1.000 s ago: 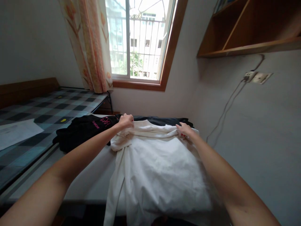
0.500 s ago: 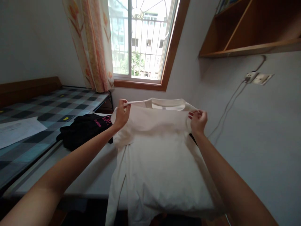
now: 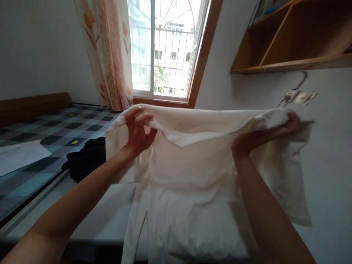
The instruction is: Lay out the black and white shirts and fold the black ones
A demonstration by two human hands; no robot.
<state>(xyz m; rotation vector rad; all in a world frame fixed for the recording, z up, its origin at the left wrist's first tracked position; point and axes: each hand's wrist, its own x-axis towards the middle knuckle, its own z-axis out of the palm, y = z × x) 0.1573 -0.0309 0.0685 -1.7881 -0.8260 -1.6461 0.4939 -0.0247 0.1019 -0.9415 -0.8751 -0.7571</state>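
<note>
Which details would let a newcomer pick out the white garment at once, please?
Start at the bright window, then look below it. There the left hand and right hand hold up the white garment, set apart by colour from the black cloth to its left.

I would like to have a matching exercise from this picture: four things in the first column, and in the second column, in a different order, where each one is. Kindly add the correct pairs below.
Things:
1. Shirt
2. Paper
3. Socket
4. Curtain

Places:
A. On the wall, below the shelf
B. Held up by the left hand and right hand
C. Hanging beside the window
D. Lying on the checked mattress

Pairs: 1-B, 2-D, 3-A, 4-C
</note>
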